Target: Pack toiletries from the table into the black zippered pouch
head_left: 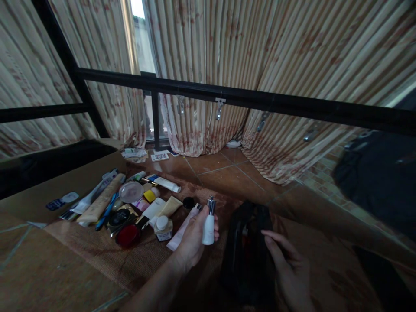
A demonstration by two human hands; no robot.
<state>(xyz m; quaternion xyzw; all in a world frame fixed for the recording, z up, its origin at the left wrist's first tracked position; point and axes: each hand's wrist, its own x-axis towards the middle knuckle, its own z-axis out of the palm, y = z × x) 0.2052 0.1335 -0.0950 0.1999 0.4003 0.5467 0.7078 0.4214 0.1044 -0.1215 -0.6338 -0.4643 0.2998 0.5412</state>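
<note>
A: What does the left hand [191,240] have?

B: A small white bottle [208,227] with a silver pump top. The grip is closed around its lower body, thumb on the near side, fingers wrapped behind, and the bottle stands upright above the woven mat [97,251] on the tabletop [39,277].

A: And the right hand [287,268]?

B: It rests on the right edge of a black pouch [248,255], fingers curled loosely and touching the fabric. I cannot tell whether that grip actually pinches the pouch or only lies against it; the picture is dark there.

A: Where does the pouch sit?

B: On the tabletop, just right of the bottle and between the two hands. Its top seems to gape, though what is inside is too dark to read.

A: What lies to the left?

B: A spread of cosmetics on the mat. Nearest the left hand is a pale pink tube [183,227], lying flat and partly hidden behind the hand. Beside it stands a small clear jar with a white cap [163,228]. Further left are a round red compact [128,236], a black compact [118,217], a long beige tube [100,203], a blue pen-like stick [106,211] and a round mirror [131,191].

A: And behind all that?

B: A black metal rail [247,100] crosses the view, with striped curtains [292,56] hanging behind it down to a brown tiled floor [224,171].
</note>
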